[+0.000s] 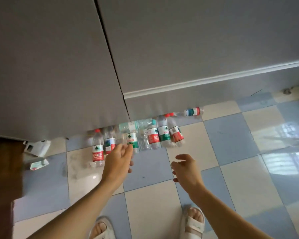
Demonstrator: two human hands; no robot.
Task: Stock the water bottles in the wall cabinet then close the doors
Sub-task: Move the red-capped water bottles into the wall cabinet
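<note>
I look down at a floor point(223, 135) of blue and cream squares. A bunch of water bottles point(155, 135) sits on it, in a row along the foot of the grey wall cabinet point(59, 66). Most stand close together, some touching. They are clear, with red, green and white labels. At the 9 o'clock end of the row is a bottle with a red cap point(98, 147) and a red label. At the 2 o'clock end one bottle lies on its side point(192, 111), a little apart from the rest.

The two grey cabinet doors point(179, 49) fill the top of my view. A dark line runs between them, and I see them shut.

My left hand point(118, 161) reaches toward the row. Its fingers point(128, 149) are half spread and loose, and they hold nothing. The tips are right by a bottle with a green and white label point(132, 138). The view is blurry there, so I cannot tell if they touch it.

My right hand point(186, 168) hangs over the floor at 3 o'clock from the left one, well short of the bottles. Its fingers point(181, 156) are loose, a bit curled, and hold nothing.

At 6 o'clock I see two feet in pale sandals point(194, 223). At 9 o'clock, small white boxes point(38, 149) lie on the floor next to a brown wooden thing point(5, 161).
</note>
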